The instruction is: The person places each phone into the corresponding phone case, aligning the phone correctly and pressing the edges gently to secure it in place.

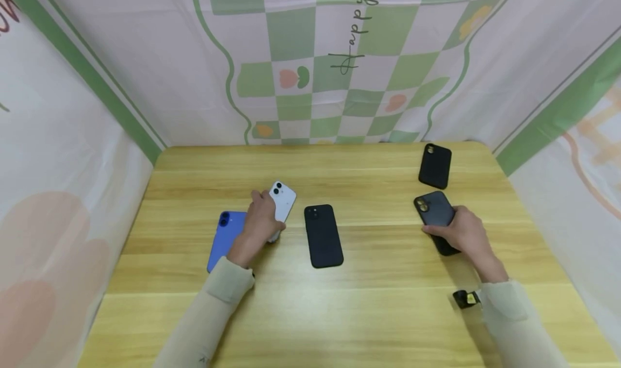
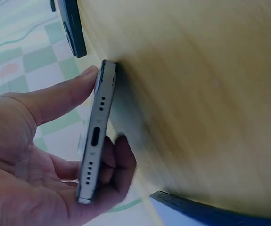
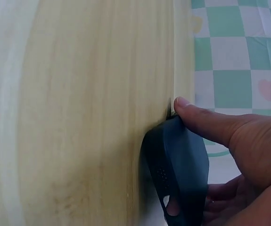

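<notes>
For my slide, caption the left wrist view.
Left hand grips a white phone, port end toward camera, blue phone nearby.

We see a pale wood-grain tabletop (image 1: pixel 383 314) with rounded far corners. Beyond its far edge hangs a white cloth backdrop (image 1: pixel 339 96) printed with green checks, small pink and yellow motifs and a sideways "Happy". Pale fabric panels (image 1: pixel 58 136) flank both side edges, bordered by green bands (image 1: pixel 84 69). We notice soft glare (image 1: pixel 296 303) towards the near edge.

I saw the left hand (image 2: pixel 27 165) curled round a pale-edged phone (image 2: pixel 97 117), charging port (image 2: pixel 95 136) outward. Past the phone's thumb side lay a dark slab (image 2: pixel 73 28); past its opposite side, a blue phone (image 2: pixel 173 214); alongside it, wooden counter (image 2: pixel 210 94); behind it, checkered cloth (image 2: pixel 36 52).
</notes>
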`<state>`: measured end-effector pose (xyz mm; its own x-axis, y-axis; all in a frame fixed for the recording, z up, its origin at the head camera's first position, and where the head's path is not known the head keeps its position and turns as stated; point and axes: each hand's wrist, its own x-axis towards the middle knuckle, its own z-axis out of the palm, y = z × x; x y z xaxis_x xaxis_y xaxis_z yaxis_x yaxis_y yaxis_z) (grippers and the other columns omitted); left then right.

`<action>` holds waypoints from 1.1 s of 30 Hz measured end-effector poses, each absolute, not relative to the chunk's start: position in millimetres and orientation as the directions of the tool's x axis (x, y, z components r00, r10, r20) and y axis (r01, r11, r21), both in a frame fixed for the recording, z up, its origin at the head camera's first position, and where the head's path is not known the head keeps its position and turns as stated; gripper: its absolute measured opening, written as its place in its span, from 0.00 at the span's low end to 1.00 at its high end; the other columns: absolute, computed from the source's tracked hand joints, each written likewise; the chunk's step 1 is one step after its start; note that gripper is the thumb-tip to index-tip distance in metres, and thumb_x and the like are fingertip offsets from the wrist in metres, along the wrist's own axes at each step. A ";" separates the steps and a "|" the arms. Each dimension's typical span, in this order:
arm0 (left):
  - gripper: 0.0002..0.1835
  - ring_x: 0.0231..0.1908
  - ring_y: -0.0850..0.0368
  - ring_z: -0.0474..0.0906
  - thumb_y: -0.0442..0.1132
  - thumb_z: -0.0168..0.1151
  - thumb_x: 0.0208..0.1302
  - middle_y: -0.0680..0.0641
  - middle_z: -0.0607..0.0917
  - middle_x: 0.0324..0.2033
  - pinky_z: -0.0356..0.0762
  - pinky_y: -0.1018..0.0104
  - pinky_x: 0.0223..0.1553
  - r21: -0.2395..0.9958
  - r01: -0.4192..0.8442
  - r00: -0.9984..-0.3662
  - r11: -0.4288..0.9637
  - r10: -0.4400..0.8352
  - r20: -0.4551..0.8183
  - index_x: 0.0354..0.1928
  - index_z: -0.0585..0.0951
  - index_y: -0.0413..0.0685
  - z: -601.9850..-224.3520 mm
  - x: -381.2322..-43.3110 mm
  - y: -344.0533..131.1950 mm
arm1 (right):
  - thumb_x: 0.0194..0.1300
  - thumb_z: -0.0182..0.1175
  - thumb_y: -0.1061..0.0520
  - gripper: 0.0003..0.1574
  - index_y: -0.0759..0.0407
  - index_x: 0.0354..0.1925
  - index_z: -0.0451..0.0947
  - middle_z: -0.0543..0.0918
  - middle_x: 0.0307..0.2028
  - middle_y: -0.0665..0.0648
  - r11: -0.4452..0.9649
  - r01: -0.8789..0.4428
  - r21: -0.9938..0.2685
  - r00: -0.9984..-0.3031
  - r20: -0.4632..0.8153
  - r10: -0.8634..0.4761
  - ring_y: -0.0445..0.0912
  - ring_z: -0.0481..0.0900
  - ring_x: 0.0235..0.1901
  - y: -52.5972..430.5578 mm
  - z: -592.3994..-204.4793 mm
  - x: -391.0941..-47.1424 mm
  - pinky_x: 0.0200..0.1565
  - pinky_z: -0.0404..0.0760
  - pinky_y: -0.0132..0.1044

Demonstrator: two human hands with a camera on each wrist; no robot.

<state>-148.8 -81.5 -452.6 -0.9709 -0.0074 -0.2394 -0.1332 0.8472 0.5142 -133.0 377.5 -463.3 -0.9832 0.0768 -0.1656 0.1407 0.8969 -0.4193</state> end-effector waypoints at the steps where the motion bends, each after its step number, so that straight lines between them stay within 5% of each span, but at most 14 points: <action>1: 0.50 0.46 0.39 0.80 0.34 0.82 0.57 0.29 0.68 0.61 0.87 0.52 0.46 0.519 -0.136 -0.970 0.844 -0.006 -0.244 0.74 0.61 0.24 -452.7 -149.5 -82.1 | 0.60 0.78 0.37 0.62 0.89 0.63 0.66 0.80 0.45 0.82 0.896 0.145 -0.420 -0.980 -0.183 0.073 0.60 0.79 0.33 379.0 -462.4 -133.9 0.29 0.76 0.43; 9: 0.40 0.47 0.35 0.84 0.34 0.72 0.69 0.29 0.79 0.56 0.89 0.49 0.44 0.602 -0.200 -0.959 0.773 -0.028 -0.283 0.75 0.61 0.32 -452.6 -150.5 -88.4 | 0.72 0.69 0.47 0.44 0.85 0.63 0.70 0.82 0.47 0.81 0.888 0.129 -0.441 -0.978 -0.204 0.041 0.58 0.82 0.35 388.4 -449.5 -140.6 0.34 0.81 0.45; 16: 0.33 0.46 0.37 0.85 0.35 0.68 0.73 0.29 0.84 0.52 0.89 0.50 0.43 0.665 -0.200 -0.963 0.720 -0.021 -0.267 0.73 0.65 0.32 -455.2 -151.6 -95.4 | 0.77 0.64 0.53 0.30 0.79 0.59 0.72 0.86 0.49 0.79 0.773 0.200 -0.602 -0.957 -0.289 0.022 0.44 0.84 0.29 390.5 -443.6 -142.9 0.29 0.83 0.36; 22: 0.26 0.50 0.39 0.85 0.35 0.67 0.74 0.31 0.85 0.55 0.88 0.49 0.49 0.721 -0.194 -0.961 0.665 0.018 -0.276 0.68 0.74 0.30 -456.8 -152.7 -101.1 | 0.79 0.63 0.53 0.26 0.75 0.57 0.72 0.90 0.34 0.54 0.675 0.242 -0.697 -0.943 -0.334 -0.007 0.41 0.84 0.26 385.9 -439.6 -142.6 0.29 0.85 0.36; 27: 0.26 0.55 0.37 0.84 0.35 0.64 0.76 0.31 0.83 0.59 0.86 0.46 0.55 0.810 -0.205 -0.970 0.550 -0.002 -0.244 0.69 0.72 0.32 -451.9 -150.9 -104.2 | 0.80 0.61 0.53 0.30 0.77 0.64 0.68 0.90 0.33 0.45 0.493 0.323 -0.808 -0.924 -0.383 -0.023 0.40 0.88 0.29 375.3 -433.3 -143.5 0.32 0.89 0.36; 33: 0.23 0.56 0.41 0.85 0.39 0.62 0.79 0.37 0.84 0.59 0.87 0.48 0.56 0.915 -0.278 -0.958 0.294 -0.018 -0.285 0.70 0.74 0.40 -441.3 -148.3 -102.1 | 0.79 0.62 0.57 0.22 0.69 0.61 0.71 0.90 0.35 0.46 0.213 0.361 -0.908 -0.922 -0.382 -0.066 0.41 0.91 0.36 356.5 -416.2 -145.8 0.38 0.91 0.37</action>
<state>-148.3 -102.1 -441.3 -0.9582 -0.0183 -0.2854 -0.2780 0.2938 0.9145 -145.8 356.5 -416.2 -0.9216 -0.0661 -0.3825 0.3614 0.2132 -0.9077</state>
